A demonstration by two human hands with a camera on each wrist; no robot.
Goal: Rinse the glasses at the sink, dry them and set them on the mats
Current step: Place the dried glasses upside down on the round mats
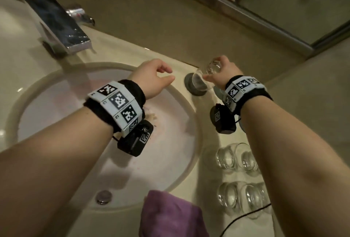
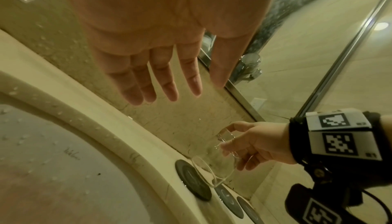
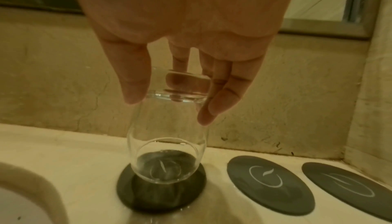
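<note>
Purple cloth (image 1: 170,216) lies nearest, draped over the front rim of the counter by the sink (image 1: 193,115). A thin black cable (image 1: 244,217) trails across the pale stone counter (image 1: 208,189) just right of it.

Four clear glasses (image 1: 236,178) lie on the counter right of the basin, in two pairs, partly hidden by the right forearm.

Basin is oval and pale, with droplets on the inside; drain plug (image 1: 103,197) sits at its near end. Chrome faucet (image 1: 58,26) juts over the far left rim.

Left hand (image 1: 154,77) hovers over the far rim of the basin, fingers relaxed and spread, holding nothing; the left wrist view shows the palm empty.

Right hand (image 1: 221,72) pinches a glass (image 3: 167,143) by its thick base, mouth pointing down, tilted, just above the nearest dark round mat (image 3: 161,190). Whether the rim touches the mat I cannot tell. Two further mats (image 3: 271,184) with a pale swirl mark lie in a row to the right, toward the corner.

Behind: a mottled beige stone splashback (image 3: 63,85), then a metal-framed mirror (image 1: 284,5) above it. A beige side wall (image 1: 322,94) closes the corner on the right.
</note>
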